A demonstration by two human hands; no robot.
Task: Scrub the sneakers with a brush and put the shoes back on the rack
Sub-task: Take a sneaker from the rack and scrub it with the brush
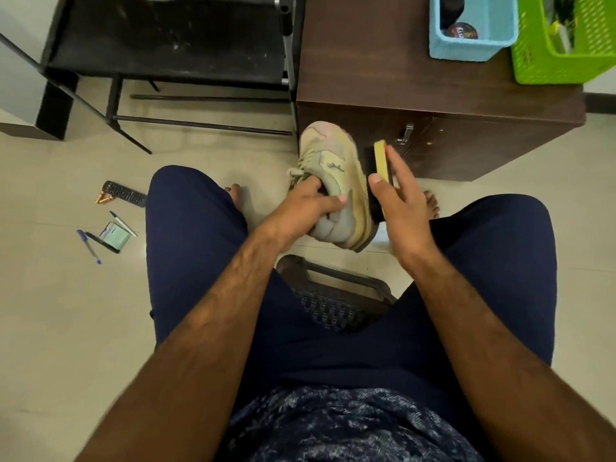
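Sneaker [333, 181] sits in our left hand [306, 208] grip above the floor; our right hand [400, 211] grips the brush [378, 171] against its side. Scrubbing underway; the rack [166, 38] return remains.

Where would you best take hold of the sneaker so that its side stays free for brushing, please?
Grip the sneaker at its collar, from the person's left, as the left hand does: the opening gives fingers a hold, and the right hand's brush works the opposite side.
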